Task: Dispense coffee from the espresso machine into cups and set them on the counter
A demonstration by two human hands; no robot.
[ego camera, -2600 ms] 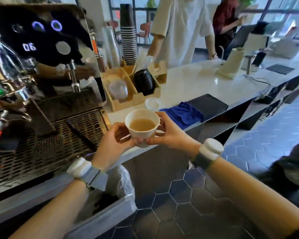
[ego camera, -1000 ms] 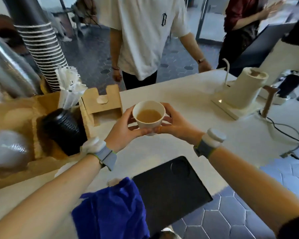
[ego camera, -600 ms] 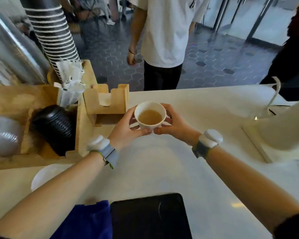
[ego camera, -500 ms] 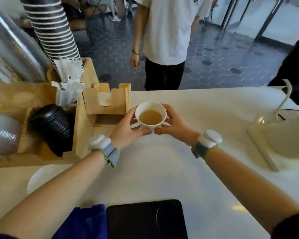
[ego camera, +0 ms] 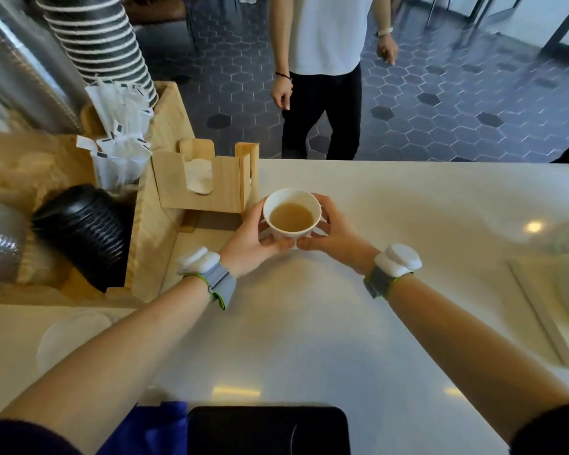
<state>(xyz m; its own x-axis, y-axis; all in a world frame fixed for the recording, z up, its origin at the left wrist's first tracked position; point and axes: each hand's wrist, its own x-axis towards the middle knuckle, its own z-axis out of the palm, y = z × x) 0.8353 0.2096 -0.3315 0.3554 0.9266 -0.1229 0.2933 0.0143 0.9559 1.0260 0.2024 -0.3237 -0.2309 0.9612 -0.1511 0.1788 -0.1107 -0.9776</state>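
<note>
White cup [ego camera: 278,205], tan coffee [ego camera: 292,217]; white counter [ego camera: 358,323].

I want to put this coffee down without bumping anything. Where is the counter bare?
Bare white counter lies right of the cup, and between the forearms down to the black mat. Left is crowded: the wooden napkin holder and black lids.

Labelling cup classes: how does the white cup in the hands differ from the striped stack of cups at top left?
The small white cup is single, plain and holds tan liquid; the tall stack of dark, white-striped cups is nested, no contents visible. The white cup is gripped by left hand and right hand; the stack is untouched. Both stand roughly upright.
</note>
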